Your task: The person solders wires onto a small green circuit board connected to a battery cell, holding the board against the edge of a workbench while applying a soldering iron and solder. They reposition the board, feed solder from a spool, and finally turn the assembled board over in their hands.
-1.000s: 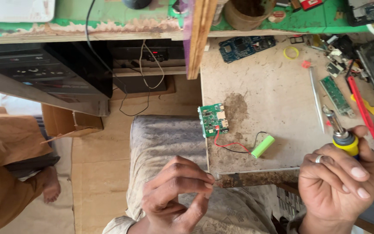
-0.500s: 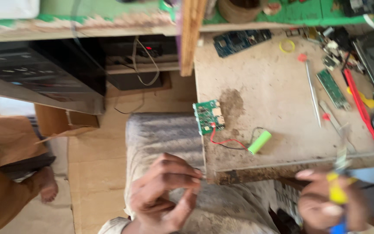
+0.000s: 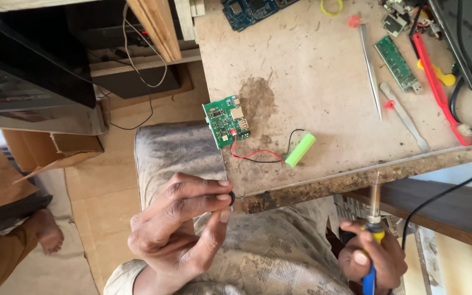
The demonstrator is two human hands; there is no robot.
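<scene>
Below the bench edge, my left hand (image 3: 178, 224) pinches a small dark part (image 3: 231, 198) between fingertips; my right hand (image 3: 370, 259) grips a soldering iron (image 3: 374, 218), tip up. Above, on the worn bench (image 3: 312, 82), lie a green board (image 3: 225, 120) and battery (image 3: 300, 149).

Head camera — steeply downward, close over workbench (image 3: 323, 82)

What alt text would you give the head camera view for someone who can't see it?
A person's left hand pinches a small dark part at the worn workbench edge, while the right hand holds a soldering iron pointing up. On the bench lie a green circuit board wired to a green battery cell.
</scene>
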